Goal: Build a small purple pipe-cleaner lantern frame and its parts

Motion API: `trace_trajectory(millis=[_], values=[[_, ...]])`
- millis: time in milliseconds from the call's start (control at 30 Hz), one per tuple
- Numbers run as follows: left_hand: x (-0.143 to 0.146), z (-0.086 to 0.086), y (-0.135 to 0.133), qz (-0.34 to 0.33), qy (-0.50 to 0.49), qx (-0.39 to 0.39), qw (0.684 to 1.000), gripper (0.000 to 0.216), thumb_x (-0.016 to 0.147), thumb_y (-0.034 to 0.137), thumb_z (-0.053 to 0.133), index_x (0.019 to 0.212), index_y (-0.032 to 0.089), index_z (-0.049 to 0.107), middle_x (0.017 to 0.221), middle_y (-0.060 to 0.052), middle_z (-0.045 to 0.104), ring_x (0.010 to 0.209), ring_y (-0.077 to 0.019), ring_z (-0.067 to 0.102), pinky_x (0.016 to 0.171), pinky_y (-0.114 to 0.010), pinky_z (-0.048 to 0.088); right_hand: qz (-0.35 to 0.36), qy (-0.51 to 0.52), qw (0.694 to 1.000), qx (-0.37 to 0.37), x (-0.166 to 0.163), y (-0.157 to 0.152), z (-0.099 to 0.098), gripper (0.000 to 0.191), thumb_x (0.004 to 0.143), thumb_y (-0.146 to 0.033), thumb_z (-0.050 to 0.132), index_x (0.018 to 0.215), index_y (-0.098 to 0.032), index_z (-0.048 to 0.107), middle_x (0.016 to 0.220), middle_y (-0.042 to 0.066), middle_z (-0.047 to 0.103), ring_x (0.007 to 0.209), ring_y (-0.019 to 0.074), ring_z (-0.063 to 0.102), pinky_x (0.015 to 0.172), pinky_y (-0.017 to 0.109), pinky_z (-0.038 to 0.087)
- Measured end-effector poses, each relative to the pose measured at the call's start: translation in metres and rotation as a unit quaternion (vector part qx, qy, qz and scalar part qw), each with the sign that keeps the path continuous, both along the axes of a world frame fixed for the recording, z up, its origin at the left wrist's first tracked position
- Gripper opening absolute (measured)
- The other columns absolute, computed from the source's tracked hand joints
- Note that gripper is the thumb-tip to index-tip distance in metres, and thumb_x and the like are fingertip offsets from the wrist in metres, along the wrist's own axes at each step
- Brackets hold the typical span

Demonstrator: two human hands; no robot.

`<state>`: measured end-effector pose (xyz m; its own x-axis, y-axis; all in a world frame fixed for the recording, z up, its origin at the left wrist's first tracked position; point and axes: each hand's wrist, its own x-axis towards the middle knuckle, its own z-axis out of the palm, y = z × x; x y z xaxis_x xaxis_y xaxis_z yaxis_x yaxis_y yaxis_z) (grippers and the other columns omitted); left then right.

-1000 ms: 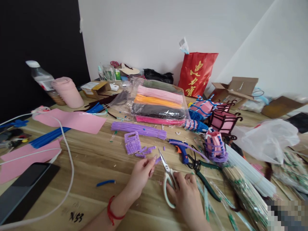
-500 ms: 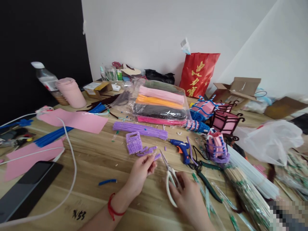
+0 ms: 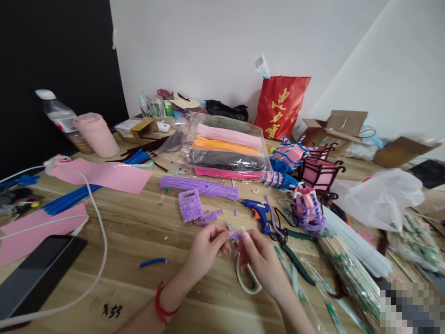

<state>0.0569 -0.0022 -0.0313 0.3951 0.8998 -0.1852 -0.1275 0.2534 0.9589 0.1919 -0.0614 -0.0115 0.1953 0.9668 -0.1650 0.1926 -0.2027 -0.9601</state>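
My left hand [image 3: 206,251] and my right hand [image 3: 261,260] meet over the wooden table [image 3: 146,241], both pinching a short purple pipe-cleaner piece [image 3: 237,236] between their fingertips. White-handled scissors [image 3: 247,281] lie on the table under my right hand, their blades hidden by my fingers. A small purple woven piece [image 3: 189,206] and loose purple bits [image 3: 210,216] sit just beyond my left hand. A bundle of purple pipe cleaners [image 3: 199,186] lies farther back.
A blue glue gun [image 3: 257,212] and green pliers [image 3: 295,260] lie right of my hands. Pink lanterns [image 3: 307,208], a bag of coloured pipe cleaners [image 3: 227,150], skewers [image 3: 351,264], pink sheets [image 3: 104,174], a phone [image 3: 36,271], a white cable [image 3: 100,241] and a blue bit [image 3: 153,262] surround them.
My right hand let go of the scissors, which now lie on the table, and moved left to join my left hand on the purple piece.
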Motion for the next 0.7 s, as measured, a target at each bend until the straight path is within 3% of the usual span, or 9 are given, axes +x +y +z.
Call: trace_trajectory(millis=[133,200,300,400,533,700], values=[[-0.001,-0.002,-0.002,-0.012,0.039,0.054,0.998,0.031,0.086,0.041,0.045,0.075,0.015,0.057,0.052,0.002,0.055,0.045,-0.0108,0.049,0.046,-0.023,0.040,-0.038,0.071,0.997,0.001,-0.015,0.007,-0.006,0.043,0.083,-0.056,0.045,0.061,-0.020,0.046,0.045,-0.007,0.043,0.037,0.0088,0.040,0.037,0.020,0.033],[-0.006,-0.002,-0.003,-0.012,0.096,0.143,0.985,0.035,0.091,0.039,0.035,0.085,0.015,0.060,0.061,-0.001,0.060,0.053,-0.0131,0.054,0.051,-0.025,0.043,-0.066,0.092,0.994,-0.010,-0.015,0.008,-0.009,0.044,0.082,-0.058,0.047,0.060,-0.020,0.045,0.043,-0.007,0.041,0.035,0.0079,0.037,0.036,0.019,0.031],[-0.014,-0.003,-0.002,-0.039,0.206,0.343,0.915,0.024,0.090,0.033,0.041,0.099,0.018,0.059,0.083,-0.005,0.065,0.075,-0.0174,0.059,0.067,-0.029,0.045,-0.083,0.085,0.993,-0.013,-0.011,0.007,-0.010,0.046,0.081,-0.059,0.048,0.058,-0.020,0.045,0.040,-0.008,0.041,0.033,0.0071,0.037,0.035,0.018,0.029],[-0.017,-0.009,0.000,-0.040,0.280,0.474,0.834,0.018,0.091,0.026,0.042,0.094,0.019,0.058,0.089,-0.006,0.064,0.084,-0.0196,0.059,0.074,-0.031,0.043,-0.079,0.105,0.991,-0.035,-0.010,0.007,-0.007,0.047,0.079,-0.061,0.050,0.057,-0.019,0.046,0.037,-0.008,0.040,0.030,0.0063,0.035,0.031,0.017,0.025],[-0.014,-0.017,0.001,-0.007,0.343,0.513,0.787,0.025,0.093,0.025,0.036,0.079,0.019,0.056,0.076,-0.005,0.061,0.072,-0.0187,0.058,0.063,-0.029,0.041,-0.070,0.188,0.978,-0.048,-0.015,0.008,-0.006,0.045,0.073,-0.061,0.057,0.060,-0.018,0.049,0.039,-0.008,0.041,0.030,0.0051,0.034,0.031,0.016,0.023],[-0.007,-0.017,-0.003,0.029,0.327,0.469,0.820,0.030,0.094,0.025,0.031,0.070,0.020,0.049,0.066,-0.003,0.057,0.062,-0.0166,0.055,0.058,-0.027,0.038,-0.073,0.208,0.975,-0.013,-0.020,0.007,-0.014,0.041,0.077,-0.056,0.056,0.061,-0.019,0.049,0.041,-0.010,0.038,0.033,0.0057,0.032,0.034,0.018,0.023]])
